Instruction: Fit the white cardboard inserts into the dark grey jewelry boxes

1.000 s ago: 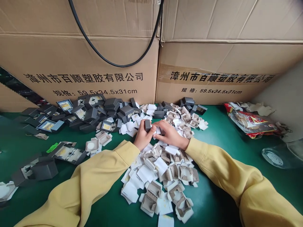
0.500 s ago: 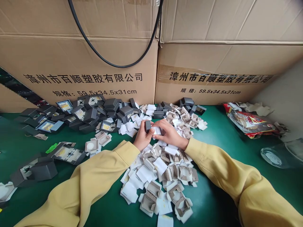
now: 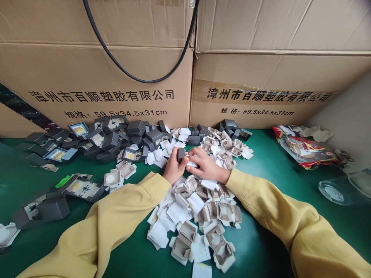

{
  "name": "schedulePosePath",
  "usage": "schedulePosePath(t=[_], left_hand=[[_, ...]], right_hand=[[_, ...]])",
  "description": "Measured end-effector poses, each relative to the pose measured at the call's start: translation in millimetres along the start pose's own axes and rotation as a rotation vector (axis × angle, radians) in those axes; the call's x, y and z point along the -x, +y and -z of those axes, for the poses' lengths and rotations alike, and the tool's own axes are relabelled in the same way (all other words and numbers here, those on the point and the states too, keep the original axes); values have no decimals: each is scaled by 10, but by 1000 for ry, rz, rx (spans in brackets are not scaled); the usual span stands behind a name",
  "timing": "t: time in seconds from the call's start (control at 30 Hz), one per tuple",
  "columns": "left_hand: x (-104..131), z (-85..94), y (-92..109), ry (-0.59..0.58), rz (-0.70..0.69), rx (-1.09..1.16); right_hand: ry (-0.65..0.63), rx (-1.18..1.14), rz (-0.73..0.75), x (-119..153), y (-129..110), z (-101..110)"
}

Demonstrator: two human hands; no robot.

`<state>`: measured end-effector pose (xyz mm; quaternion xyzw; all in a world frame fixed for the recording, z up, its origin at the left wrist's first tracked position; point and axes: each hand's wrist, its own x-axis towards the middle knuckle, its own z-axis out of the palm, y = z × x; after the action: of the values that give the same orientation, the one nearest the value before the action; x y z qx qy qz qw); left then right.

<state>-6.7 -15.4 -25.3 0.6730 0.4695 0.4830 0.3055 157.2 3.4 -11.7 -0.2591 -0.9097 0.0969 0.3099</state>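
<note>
While fingers [image 3: 183,164] grip box [image 3: 181,154], green tabletop [image 3: 269,162], cartons [image 3: 101,71]

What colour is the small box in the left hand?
The small rectangular box: dark grey, head view.

Black cable [image 3: 149,81] cut off by top edge. Clear container [image 3: 346,189] runs past right edge. Left hand [image 3: 172,170] hides part of dark box [image 3: 181,154]. Print on white card [image 3: 159,234] too small to read.

Small dark grey box [image 3: 181,155], roughly upright, gripped in left hand [image 3: 173,170]
</note>
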Motion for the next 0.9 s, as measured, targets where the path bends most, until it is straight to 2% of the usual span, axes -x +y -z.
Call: schedulePosePath(t=[0.17, 0.37, 0.7, 0.9], left_hand=[[0, 1, 4, -6, 30, -76], [9, 0, 46, -4, 51, -110], [11, 1, 49, -51, 82, -60], [7, 2, 19, -36, 122, 26]], right_hand=[[54, -34, 25, -12, -11, 1], [25, -8, 69, -20, 4, -13], [-95, 32, 131, -40, -6, 7], [-52, -39, 107, -26, 9, -1]])
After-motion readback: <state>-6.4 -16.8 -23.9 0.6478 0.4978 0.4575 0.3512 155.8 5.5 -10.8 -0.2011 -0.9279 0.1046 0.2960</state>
